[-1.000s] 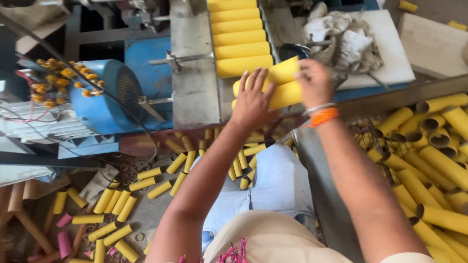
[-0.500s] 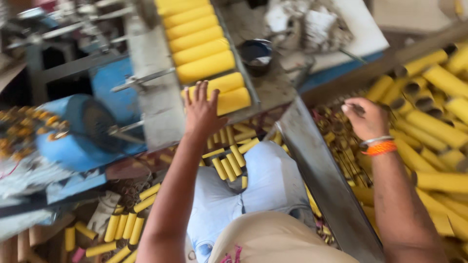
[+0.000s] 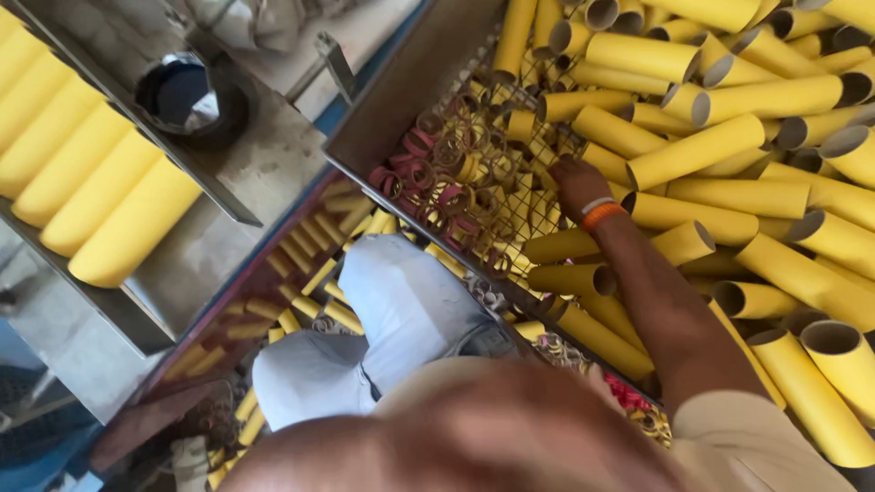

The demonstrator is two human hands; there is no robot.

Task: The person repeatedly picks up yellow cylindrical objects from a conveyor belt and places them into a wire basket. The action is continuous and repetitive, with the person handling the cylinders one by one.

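Workshop clutter fills the view: a metal feed tray (image 3: pixel 196 173) slopes off to the upper left, well away from the hand, and a deep bin with a wire-mesh floor (image 3: pixel 510 219) lies under the reach. The right hand (image 3: pixel 576 187) is down in that bin among the yellow cardboard tubes (image 3: pixel 697 150), knuckles up, fingers curled downward out of sight, so I cannot tell whether it grips a tube or only touches the pile. An orange wristband (image 3: pixel 603 215) sits just behind it. The left hand is not in view.

As for progress, a row of long yellow tubes (image 3: pixel 100 182) already lies side by side on the tray, while the bin around the hand still holds a large heap, so much appears left. Short cut tube pieces (image 3: pixel 310 264) lie on the floor below the desk edge, beside the person's light trouser leg (image 3: pixel 401 301).

Just to the near side of the hand, pink and yellow cut rings (image 3: pixel 437 178) litter the mesh. Tubes crowd the hand on its far and outer sides, touching or nearly so. The bin's steel wall (image 3: pixel 410 87) stands between hand and tray, and a dark round pot (image 3: pixel 187 96) sits beyond it. Open room lies mainly above the ring-strewn mesh.
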